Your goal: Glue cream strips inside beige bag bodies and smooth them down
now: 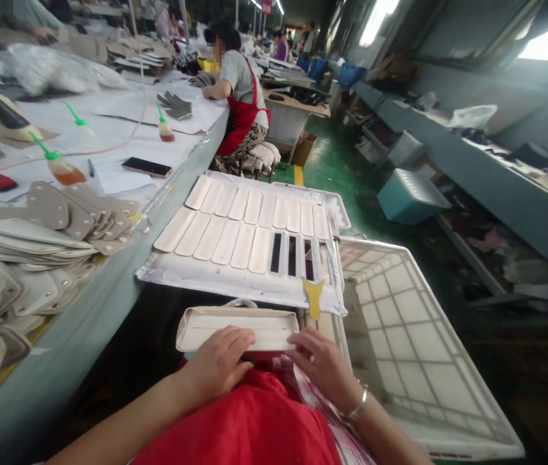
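Note:
A long cream tray-like piece (pixel 239 321) with raised edges lies across my lap. My left hand (pixel 223 358) rests on its near edge, fingers curled over the rim. At the piece's right end, my right hand (pixel 319 361) has its fingertips on the near corner. Beyond it, a white-covered board (pixel 215 274) bears two rows of cream rounded strips (pixel 213 240); several dark-centred frames (pixel 292 255) lie at the right of the near row. A yellow scraper (pixel 313 297) sits on the board's front right edge.
On the left table (pixel 123 258) are stacked beige pieces (pixel 26 242), glue bottles (pixel 63 169) and a phone (pixel 146 167). A large white crate (pixel 404 310) stands right of the board. A person in a red apron (pixel 244 97) works further ahead.

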`<state>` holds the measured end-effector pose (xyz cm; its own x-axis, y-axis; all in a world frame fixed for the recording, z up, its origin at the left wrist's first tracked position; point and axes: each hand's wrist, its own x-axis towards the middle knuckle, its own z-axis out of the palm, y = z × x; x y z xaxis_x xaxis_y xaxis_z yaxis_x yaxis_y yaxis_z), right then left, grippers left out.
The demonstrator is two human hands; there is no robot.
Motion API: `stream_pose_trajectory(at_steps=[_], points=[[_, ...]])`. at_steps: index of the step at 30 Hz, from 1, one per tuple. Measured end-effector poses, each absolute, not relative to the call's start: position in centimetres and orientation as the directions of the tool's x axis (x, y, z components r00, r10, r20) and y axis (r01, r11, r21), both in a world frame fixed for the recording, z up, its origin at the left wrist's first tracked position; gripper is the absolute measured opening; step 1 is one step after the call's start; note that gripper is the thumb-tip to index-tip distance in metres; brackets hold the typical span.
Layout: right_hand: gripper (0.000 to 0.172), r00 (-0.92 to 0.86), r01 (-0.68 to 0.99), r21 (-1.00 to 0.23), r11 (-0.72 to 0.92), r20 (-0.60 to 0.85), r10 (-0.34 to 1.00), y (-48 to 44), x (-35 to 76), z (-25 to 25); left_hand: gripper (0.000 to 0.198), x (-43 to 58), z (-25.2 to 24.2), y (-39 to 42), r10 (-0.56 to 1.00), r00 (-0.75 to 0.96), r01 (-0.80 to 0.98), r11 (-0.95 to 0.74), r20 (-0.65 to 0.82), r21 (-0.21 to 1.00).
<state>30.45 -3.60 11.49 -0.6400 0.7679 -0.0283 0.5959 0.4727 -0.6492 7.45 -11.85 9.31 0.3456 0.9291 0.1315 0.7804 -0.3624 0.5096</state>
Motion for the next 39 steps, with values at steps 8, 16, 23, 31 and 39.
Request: stream_pose_trajectory(at_steps=[8,16,23,31,39], points=[[0.026,-0.605,0.634,-0.549,0.544,0.086,0.792,-6.7,30.9,8.1,0.017,10.9,9.1,-10.5,0.946,0.305,0.827,-0.320,0.108,0.462],[0.028,-0.625,0.666,-0.433,0.607,0.120,0.771,-6.4,30.3,8.5,0.017,11.2,9.0,-10.3,0.948,0.304,0.859,-0.315,0.094,0.404],[0.027,-0.592,0.724,-0.351,0.594,0.125,0.796,-6.6,30.1,7.5,0.018,11.7,9.8,-9.6,0.953,0.301,0.889,-0.291,0.027,0.353],[0.029,-0.227,0.880,-0.430,0.203,-0.004,0.974,-6.8,30.1,6.9,0.017,12.1,10.1,-8.7,0.963,0.261,0.923,-0.230,-0.062,0.307],[0.045,-0.213,0.682,-0.670,-0.293,-0.565,0.797,-5.8,30.2,6.6,0.016,11.8,10.0,-8.1,0.963,0.254,0.922,-0.212,-0.094,0.323]])
